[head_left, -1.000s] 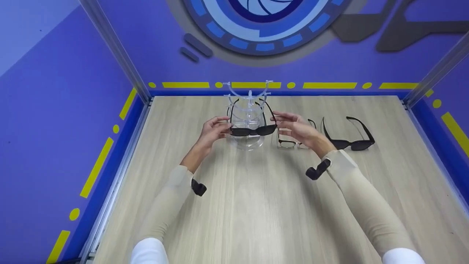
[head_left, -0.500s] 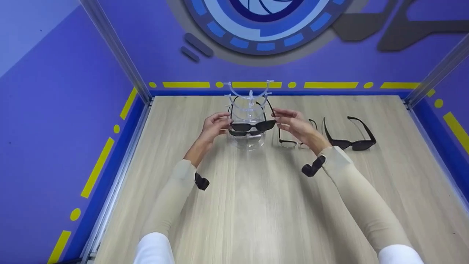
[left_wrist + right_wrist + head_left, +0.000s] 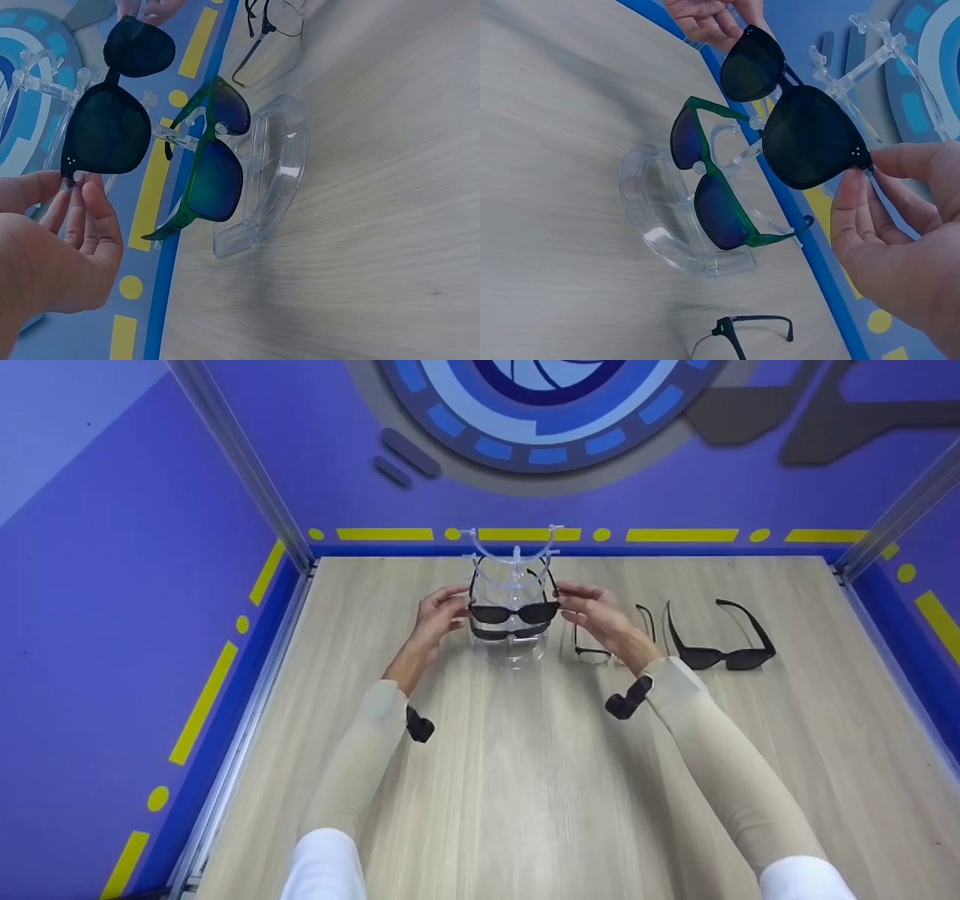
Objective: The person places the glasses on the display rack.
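In the head view a clear display stand rises at the back middle of the table. My left hand pinches one end of a black pair of sunglasses, thumb and fingers at the hinge corner. The opposite corner is pinched by my right hand. Both wrist views show the dark round lenses facing out in front of the stand's upper arms. Just below, green-framed sunglasses with bluish lenses sit on a lower tier, above the stand's curved clear base.
Right of the stand, thin-rimmed eyeglasses lie on the wooden table, partly behind my right hand. Farther right is another black pair of sunglasses, temples spread. Blue printed panels wall the back and sides.
Both hands have lifted the black sunglasses slightly and levelled them. The lower pair, largely covered a second ago, now shows beneath them. The right hand has shifted a little left.
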`<state>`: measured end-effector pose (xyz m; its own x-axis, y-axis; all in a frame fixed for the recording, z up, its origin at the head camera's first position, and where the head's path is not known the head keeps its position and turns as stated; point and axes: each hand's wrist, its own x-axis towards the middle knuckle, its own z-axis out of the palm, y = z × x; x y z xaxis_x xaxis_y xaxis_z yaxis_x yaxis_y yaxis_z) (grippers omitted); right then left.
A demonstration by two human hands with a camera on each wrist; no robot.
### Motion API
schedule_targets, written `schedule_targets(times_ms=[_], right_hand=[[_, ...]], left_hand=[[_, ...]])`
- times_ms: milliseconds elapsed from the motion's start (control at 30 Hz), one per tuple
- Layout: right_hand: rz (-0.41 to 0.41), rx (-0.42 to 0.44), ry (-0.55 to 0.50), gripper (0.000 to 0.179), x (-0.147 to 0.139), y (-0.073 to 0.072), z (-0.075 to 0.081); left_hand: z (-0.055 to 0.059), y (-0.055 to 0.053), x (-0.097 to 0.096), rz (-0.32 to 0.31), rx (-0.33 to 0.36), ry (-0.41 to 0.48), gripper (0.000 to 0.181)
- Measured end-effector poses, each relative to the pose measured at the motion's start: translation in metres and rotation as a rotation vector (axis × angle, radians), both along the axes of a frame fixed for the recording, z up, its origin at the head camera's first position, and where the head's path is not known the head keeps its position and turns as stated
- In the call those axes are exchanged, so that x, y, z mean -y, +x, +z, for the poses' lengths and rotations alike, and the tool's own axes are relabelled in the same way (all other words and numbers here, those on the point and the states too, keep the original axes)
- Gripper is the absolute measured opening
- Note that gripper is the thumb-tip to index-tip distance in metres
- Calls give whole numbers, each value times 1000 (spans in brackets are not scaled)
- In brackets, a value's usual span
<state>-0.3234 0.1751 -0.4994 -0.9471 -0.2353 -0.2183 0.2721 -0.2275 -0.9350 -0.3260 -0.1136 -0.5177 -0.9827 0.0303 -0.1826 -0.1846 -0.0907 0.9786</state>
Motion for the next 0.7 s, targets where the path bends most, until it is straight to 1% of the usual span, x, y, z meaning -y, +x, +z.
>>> schedule_targets(times_ms=[167, 333, 533, 700], right_hand=[[20, 4, 44, 52, 0, -2, -6], [33, -2, 81, 54, 1, -3, -10], [38, -5, 87, 54, -1, -3, -13], [38, 7, 96, 53, -1, -4, -13]], left_hand=[[-2, -1, -1, -12, 1, -11, 32], [-5, -2, 0, -3, 12, -7, 33], [-7, -5, -3, -15, 25, -8, 34], [-8, -7, -5, -14, 26, -11, 33]])
